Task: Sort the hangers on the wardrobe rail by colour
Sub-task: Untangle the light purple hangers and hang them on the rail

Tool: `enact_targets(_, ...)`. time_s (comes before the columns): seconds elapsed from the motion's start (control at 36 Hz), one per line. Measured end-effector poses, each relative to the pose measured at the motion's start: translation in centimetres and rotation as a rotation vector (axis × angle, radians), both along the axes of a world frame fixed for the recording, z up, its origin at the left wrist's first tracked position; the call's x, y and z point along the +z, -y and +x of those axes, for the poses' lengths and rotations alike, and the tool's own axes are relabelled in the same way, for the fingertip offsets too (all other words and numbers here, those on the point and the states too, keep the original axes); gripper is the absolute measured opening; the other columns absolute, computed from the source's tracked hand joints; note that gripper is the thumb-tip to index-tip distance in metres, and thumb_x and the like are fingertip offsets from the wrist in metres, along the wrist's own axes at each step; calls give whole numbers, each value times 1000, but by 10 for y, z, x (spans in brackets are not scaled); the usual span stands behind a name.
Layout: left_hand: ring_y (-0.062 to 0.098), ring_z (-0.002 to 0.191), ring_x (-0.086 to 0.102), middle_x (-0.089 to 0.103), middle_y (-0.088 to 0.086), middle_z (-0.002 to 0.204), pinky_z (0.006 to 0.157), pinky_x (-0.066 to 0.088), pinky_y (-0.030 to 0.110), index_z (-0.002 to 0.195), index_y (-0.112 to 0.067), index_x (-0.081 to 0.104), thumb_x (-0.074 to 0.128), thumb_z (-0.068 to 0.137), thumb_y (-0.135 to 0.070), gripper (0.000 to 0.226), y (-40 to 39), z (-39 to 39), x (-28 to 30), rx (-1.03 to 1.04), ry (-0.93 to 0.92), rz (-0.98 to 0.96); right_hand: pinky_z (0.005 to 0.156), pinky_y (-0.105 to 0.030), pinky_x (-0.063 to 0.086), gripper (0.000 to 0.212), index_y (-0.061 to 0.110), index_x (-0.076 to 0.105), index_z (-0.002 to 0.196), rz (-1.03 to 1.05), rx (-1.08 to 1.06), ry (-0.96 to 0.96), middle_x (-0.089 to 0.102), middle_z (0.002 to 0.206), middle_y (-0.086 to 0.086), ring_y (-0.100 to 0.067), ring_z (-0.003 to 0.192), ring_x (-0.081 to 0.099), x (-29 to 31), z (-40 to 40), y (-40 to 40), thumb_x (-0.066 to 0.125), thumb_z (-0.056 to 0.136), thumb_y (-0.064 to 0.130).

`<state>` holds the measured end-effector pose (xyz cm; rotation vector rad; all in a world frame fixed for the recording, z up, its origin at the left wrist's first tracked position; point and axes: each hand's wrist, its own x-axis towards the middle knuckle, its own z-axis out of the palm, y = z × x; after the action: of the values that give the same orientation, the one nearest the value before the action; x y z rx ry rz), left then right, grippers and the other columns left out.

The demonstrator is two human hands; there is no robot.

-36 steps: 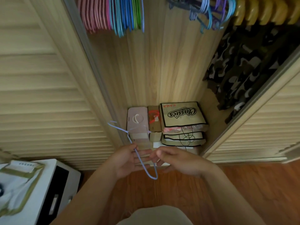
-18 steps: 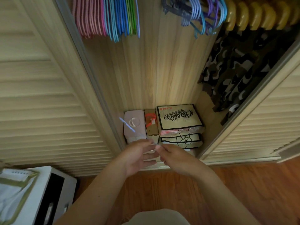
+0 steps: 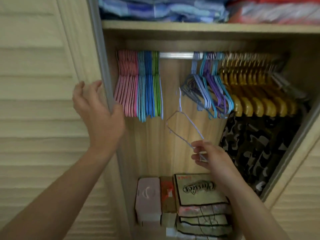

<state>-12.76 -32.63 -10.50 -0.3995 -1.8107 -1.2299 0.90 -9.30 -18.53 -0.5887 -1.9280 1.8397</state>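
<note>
My right hand (image 3: 207, 155) pinches the lower corner of a pale lilac wire hanger (image 3: 183, 125), held up in the wardrobe gap with its hook pointing towards the rail (image 3: 175, 55). My left hand (image 3: 97, 108) grips the edge of the left louvred door (image 3: 34, 118). At the rail's left hang sorted pink hangers (image 3: 126, 84), then blue hangers (image 3: 145, 87) and green hangers (image 3: 155, 84). Right of the bare rail stretch hangs a mixed bunch of lilac, purple and blue hangers (image 3: 209, 89), then yellow hangers (image 3: 251, 94).
A camouflage garment (image 3: 256, 146) hangs below the yellow hangers. Stacked boxes and bags (image 3: 199, 198) and a pink case (image 3: 148, 198) sit on the wardrobe floor. Folded fabrics (image 3: 164, 9) lie on the shelf above. The right door (image 3: 301, 179) frames the opening.
The view has tilted up from the floor to the rail. My right hand lifted the lilac hanger upward alone, and my left hand let go of it and took the door edge.
</note>
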Motion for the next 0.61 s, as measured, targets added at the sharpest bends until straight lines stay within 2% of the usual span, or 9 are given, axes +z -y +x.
enact_targets(0.08,46,146,27,24,31,156,123,20,42,146,-1,44,61,83,-11,66,2,-25,36,67,-117,-43,88,-38,52,38,14,74,100,52,-4,-92,66,89,0,-21,87,69,28,-21,1,39,108,27)
enact_targets(0.19,52,149,21,21,34,160,123,22,55,154,-2,35,65,89,-15,72,5,-60,60,210,-182,-180,88,-37,52,35,19,73,100,96,-25,-154,68,93,-1,-21,90,70,56,-55,-1,41,107,31)
enact_targets(0.25,52,150,18,19,33,162,124,20,57,157,-3,29,62,93,-20,73,8,-73,59,274,-192,-249,84,-35,51,35,19,72,98,120,-36,-175,68,93,-1,-20,87,69,68,-74,-2,40,108,30)
enact_targets(0.36,52,152,14,19,28,165,126,13,56,161,-2,22,41,107,-35,66,11,-87,48,385,-253,-363,83,-35,48,36,12,70,100,141,-49,-218,66,90,0,-18,83,67,91,-111,-6,39,108,28)
enact_targets(0.5,52,152,14,20,25,166,126,8,53,161,-3,20,38,108,-36,65,9,-96,45,416,-297,-351,82,-35,46,38,13,68,97,191,-35,-196,68,95,-3,-17,82,65,104,-156,-14,37,109,31)
enact_targets(0.61,55,149,18,25,25,163,125,10,54,160,0,23,40,107,-33,64,11,-100,40,420,-335,-362,74,-28,46,34,15,64,116,243,17,-93,66,114,-3,-16,93,66,88,-179,-15,35,109,33)
